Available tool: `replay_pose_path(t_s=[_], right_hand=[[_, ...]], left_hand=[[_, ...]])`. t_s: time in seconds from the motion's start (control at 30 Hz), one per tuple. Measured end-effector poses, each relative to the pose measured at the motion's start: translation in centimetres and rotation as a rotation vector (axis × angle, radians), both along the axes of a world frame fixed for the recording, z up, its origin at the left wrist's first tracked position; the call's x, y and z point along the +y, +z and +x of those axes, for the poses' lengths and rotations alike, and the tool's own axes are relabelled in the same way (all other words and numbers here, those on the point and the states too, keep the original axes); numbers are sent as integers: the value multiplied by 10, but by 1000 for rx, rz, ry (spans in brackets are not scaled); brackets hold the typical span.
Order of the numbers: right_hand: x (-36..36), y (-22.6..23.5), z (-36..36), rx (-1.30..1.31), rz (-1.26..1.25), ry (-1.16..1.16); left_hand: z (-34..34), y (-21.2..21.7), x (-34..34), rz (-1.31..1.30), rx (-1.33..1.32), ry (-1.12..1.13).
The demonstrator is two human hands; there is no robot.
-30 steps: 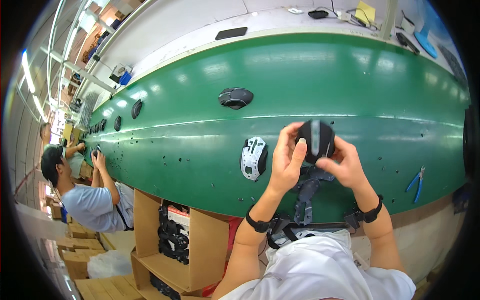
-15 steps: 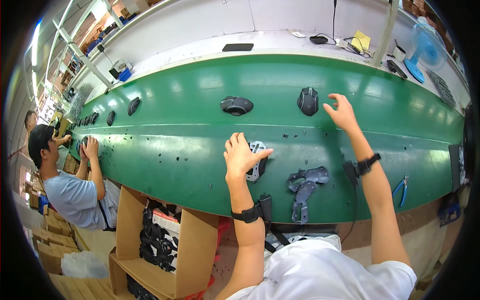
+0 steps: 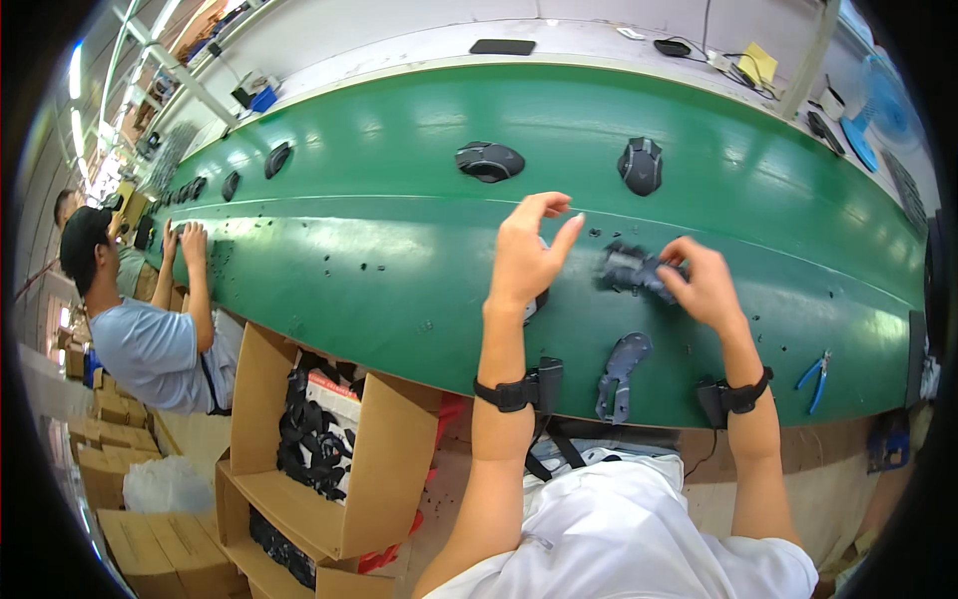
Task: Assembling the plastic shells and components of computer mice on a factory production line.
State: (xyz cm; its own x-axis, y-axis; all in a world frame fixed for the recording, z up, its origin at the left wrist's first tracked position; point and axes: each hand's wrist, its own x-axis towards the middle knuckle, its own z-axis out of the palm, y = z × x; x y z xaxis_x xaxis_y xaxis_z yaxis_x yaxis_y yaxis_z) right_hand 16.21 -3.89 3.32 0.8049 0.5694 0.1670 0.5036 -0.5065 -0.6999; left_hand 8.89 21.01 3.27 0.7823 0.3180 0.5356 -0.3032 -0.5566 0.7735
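**Picking up a dark mouse part from the green belt**

Nearest the person, at the lower left, stands an open cardboard box (image 3: pixel 329 469) with shelves; its upper compartment holds a heap of black parts, seemingly cables or shells, too tangled to tell apart, and a lower compartment shows more dark pieces. Stacked brown cartons (image 3: pixel 100 479) sit farther left on the floor.

On the near edge of the green belt (image 3: pixel 399 270) lies a flat grey base plate (image 3: pixel 619 374), untouched, between the two wrists. Just above it the right hand (image 3: pixel 704 290) pinches a dark, blurred mouse part (image 3: pixel 629 270) with thumb and fingertips closed on its right end; the part sits low over the belt, and I cannot tell whether it touches. The left hand (image 3: pixel 529 250) hovers with fingers spread and slightly curled, gripping nothing; a light-coloured piece is mostly hidden beneath it.

The step looks like fetching the next piece for assembly. The next move probably calls for a steady grip and the left hand coming in to support the part.

Farther out two finished black mice (image 3: pixel 489 160) and (image 3: pixel 641 165) rest on the belt, well apart. A blue cutter (image 3: pixel 816 371) lies at the right edge. At the far left a co-worker (image 3: pixel 140 339) has both hands on the belt.
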Motion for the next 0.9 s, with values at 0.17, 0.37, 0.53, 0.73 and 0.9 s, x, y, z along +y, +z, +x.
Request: replay_pose_path(t_s=[0.17,0.37,0.53,0.73,0.9], right_hand=[[21,17,-17,-371,316,-270],[33,20,-45,-735,291,-42],[37,24,-56,-509,270,272],[-2,-9,-21,394,727,-114],[-9,-27,-17,610,804,23]], left_hand=[[1,-6,-42,-176,356,-247],[7,-6,-74,-1071,252,-585],[1,-19,-54,-945,206,-494],[-8,10,-87,-433,265,-651],[-9,3,-91,-357,212,-453]])
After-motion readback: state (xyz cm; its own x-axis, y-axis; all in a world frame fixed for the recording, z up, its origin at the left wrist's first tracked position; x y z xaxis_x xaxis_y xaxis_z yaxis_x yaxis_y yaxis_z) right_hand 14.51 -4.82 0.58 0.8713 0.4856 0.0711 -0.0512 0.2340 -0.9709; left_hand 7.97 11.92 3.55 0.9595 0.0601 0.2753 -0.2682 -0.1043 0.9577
